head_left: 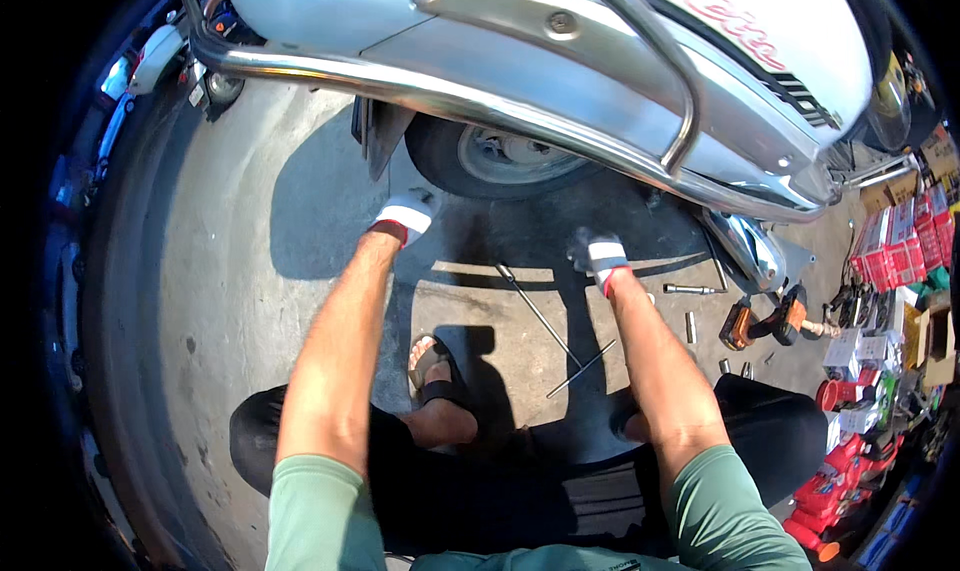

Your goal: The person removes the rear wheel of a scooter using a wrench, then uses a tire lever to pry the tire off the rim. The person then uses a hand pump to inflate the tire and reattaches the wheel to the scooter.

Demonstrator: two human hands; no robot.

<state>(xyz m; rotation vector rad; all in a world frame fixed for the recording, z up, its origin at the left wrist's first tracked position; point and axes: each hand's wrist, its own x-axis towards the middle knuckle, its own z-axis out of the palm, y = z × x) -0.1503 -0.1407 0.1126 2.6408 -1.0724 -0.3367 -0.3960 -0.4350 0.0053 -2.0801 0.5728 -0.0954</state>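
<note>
Both my hands wear white gloves with red cuffs and reach out toward a white and silver scooter (560,81). My left hand (405,214) is just below the scooter's rear wheel (490,156), close to the tyre. My right hand (594,254), its glove dirty at the fingers, hovers over the shaded concrete under the chrome guard rail (470,101). Nothing shows in either hand, and the fingers are foreshortened, so their pose is unclear. Two thin metal rods (545,321) lie crossed on the ground between my arms.
I squat with a sandalled foot (432,366) on the concrete. An orange and black cordless driver (765,321), a socket extension (690,289) and small sockets (690,327) lie to the right. Red boxes (895,246) and cartons crowd the far right. Another vehicle (150,61) stands at upper left.
</note>
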